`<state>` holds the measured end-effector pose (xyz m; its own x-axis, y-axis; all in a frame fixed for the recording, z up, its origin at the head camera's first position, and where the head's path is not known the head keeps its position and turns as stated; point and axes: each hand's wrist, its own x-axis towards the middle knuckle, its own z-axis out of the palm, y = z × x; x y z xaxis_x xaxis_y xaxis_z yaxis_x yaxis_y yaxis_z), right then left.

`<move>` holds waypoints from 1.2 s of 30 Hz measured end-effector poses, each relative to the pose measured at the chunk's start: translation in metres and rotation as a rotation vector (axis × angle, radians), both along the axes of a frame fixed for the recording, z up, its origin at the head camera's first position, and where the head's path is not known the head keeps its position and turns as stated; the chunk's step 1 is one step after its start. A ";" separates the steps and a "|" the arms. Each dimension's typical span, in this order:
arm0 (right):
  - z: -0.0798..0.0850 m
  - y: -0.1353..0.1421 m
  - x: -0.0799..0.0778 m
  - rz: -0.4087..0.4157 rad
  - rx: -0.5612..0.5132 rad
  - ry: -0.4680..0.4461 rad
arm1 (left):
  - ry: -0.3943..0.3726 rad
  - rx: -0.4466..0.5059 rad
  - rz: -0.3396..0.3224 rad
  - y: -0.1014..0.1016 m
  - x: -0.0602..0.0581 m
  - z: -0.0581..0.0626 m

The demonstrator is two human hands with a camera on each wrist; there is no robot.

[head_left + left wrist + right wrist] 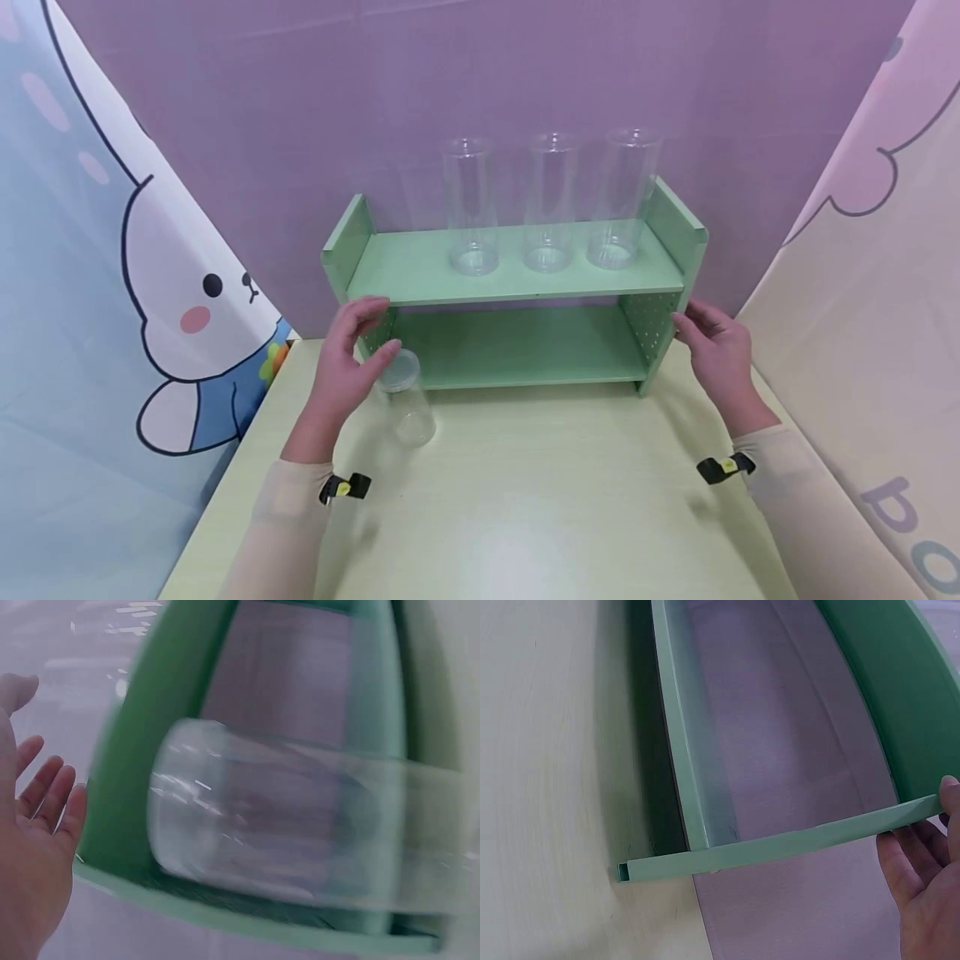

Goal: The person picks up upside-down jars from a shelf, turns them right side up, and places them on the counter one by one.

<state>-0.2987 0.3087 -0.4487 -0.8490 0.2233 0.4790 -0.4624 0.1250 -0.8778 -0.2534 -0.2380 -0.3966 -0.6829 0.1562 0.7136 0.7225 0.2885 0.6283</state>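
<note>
A green two-tier shelf [525, 346] stands on the table. My right hand [722, 350] grips the front edge of its right side panel [802, 840], thumb on one side and fingers on the other. Near the shelf's left front, my left hand [341, 358] is raised with fingers spread and nothing held. Just beside that hand, a clear lidded jar [412, 417] stands upright on the table; in the left wrist view the jar [277, 817] looks blurred. On the top tier stand three clear cylindrical jars [470, 208] [551, 204] [622, 200].
The pale wooden table [510, 500] extends in front of the shelf. A purple backdrop [300, 125] hangs behind it. Printed cloths flank both sides, the left one with a rabbit drawing [187, 308].
</note>
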 end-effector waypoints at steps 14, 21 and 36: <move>0.001 0.000 0.003 -0.007 0.006 -0.022 | -0.086 -0.074 0.075 0.048 -0.042 0.076; 0.000 -0.001 0.002 -0.008 0.007 -0.020 | -0.202 -0.085 0.128 0.073 -0.074 0.095; -0.001 0.002 0.001 -0.010 0.024 -0.021 | -0.396 -0.103 0.202 0.103 -0.102 0.102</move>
